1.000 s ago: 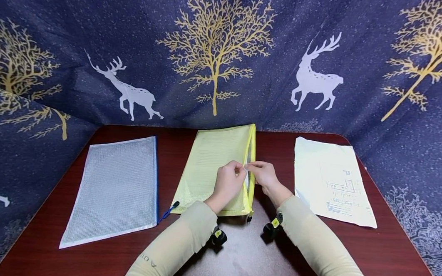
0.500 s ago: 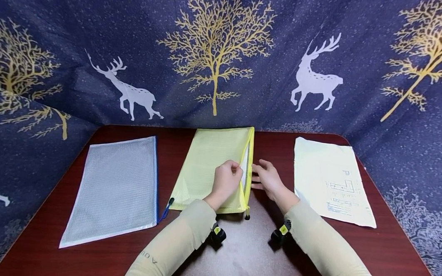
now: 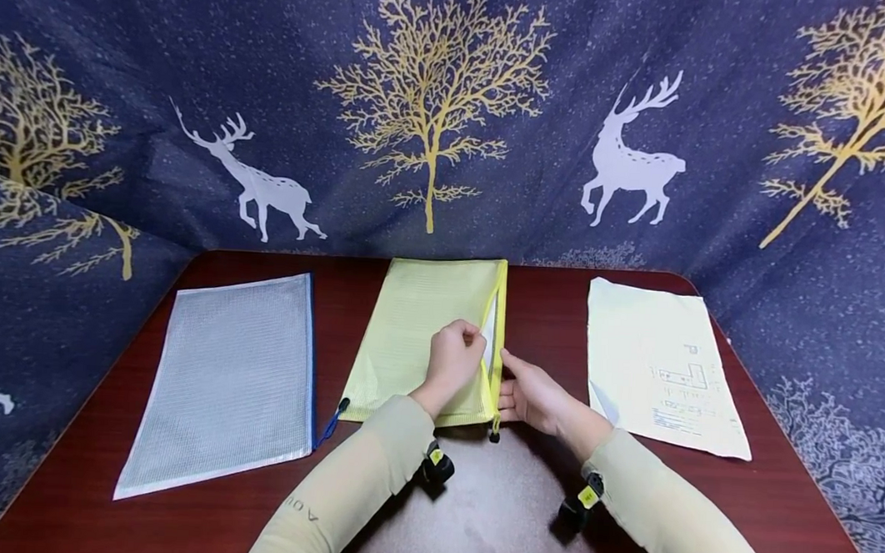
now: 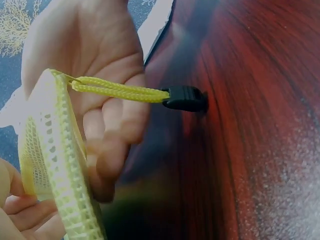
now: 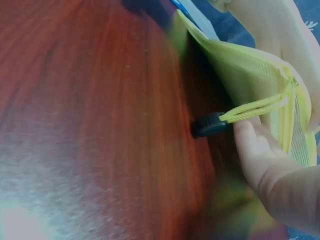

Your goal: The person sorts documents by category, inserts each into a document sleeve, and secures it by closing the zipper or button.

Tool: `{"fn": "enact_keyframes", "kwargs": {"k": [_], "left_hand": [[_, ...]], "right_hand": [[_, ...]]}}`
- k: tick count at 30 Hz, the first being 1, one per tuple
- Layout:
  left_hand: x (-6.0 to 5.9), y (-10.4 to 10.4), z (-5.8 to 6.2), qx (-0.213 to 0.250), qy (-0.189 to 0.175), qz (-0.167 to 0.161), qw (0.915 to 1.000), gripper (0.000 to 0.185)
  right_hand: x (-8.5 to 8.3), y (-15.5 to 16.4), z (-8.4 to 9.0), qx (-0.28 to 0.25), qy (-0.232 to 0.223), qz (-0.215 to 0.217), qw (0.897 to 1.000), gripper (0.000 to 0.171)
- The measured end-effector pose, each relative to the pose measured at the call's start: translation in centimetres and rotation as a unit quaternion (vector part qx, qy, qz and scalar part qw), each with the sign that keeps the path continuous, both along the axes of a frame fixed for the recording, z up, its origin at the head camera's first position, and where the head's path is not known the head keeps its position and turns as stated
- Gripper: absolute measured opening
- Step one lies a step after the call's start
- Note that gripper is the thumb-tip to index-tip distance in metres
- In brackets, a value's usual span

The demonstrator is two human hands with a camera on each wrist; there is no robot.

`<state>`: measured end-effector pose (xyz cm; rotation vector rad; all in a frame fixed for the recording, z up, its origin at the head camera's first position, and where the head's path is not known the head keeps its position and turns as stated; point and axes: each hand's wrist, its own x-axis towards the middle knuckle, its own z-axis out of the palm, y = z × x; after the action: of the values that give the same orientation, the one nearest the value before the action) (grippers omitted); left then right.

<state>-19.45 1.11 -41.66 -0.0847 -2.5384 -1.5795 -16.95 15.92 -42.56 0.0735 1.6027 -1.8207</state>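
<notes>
A yellow mesh zipper pouch (image 3: 429,309) lies mid-table in the head view, its right side unzipped with a white edge showing inside. My left hand (image 3: 453,361) pinches the upper layer at the opening. My right hand (image 3: 541,394) is at the pouch's right edge, thumb tip right at the yellow border and relaxed fingers reaching under the edge. In the right wrist view the fingers (image 5: 250,140) are partly hidden by the pouch. A zipper pull (image 4: 185,98) with a yellow cord and black end hangs from the near corner, close to my right hand.
On the left lies a whitish mesh pouch (image 3: 227,382) with a blue zipper edge and blue cord pull (image 3: 335,421). A printed white sheet (image 3: 656,354) with a lifted edge lies on the right of the dark red table (image 3: 760,527). Behind hangs a blue deer-patterned cloth (image 3: 491,204).
My right hand has let go of the opening and moved down the pouch's right edge toward its near corner. The pouch has settled lower. My left hand keeps its pinch.
</notes>
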Motion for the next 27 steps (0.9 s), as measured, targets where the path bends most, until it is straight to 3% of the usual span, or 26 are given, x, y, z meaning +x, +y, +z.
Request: {"fn": "enact_keyframes", "kwargs": {"k": [6,12,16,19,23,25,27], "left_hand": [[-0.2,0.3,-0.5,-0.012,-0.011,-0.007,0.9998,0.016],[-0.1,0.5,-0.9,-0.042,-0.028,-0.024,0.9985,0.019],[-0.2,0.5,-0.8,-0.097,-0.062,-0.071,0.9908,0.027],[-0.4,0.0,-0.6,-0.163,-0.089,-0.152,0.9709,0.035],[-0.7,-0.7,-0.3,-0.242,-0.116,-0.280,0.9220,0.052],[-0.7,-1.0,-0.2,-0.272,-0.129,-0.323,0.8975,0.063],[-0.6,-1.2,0.0,-0.291,-0.141,-0.347,0.8804,0.075]], "right_hand": [[0.7,0.6,-0.2,0.058,-0.001,0.068,0.996,0.064],[1.1,1.1,-0.4,0.114,0.029,0.113,0.987,0.058],[1.5,1.2,-0.5,0.146,0.046,0.138,0.978,0.057],[1.6,1.4,-0.5,0.165,0.057,0.149,0.973,0.059],[1.7,1.9,-0.5,0.178,0.073,0.172,0.966,0.057],[1.6,2.2,-0.5,0.185,0.087,0.194,0.960,0.051],[1.6,2.5,-0.5,0.193,0.106,0.219,0.951,0.044]]}}
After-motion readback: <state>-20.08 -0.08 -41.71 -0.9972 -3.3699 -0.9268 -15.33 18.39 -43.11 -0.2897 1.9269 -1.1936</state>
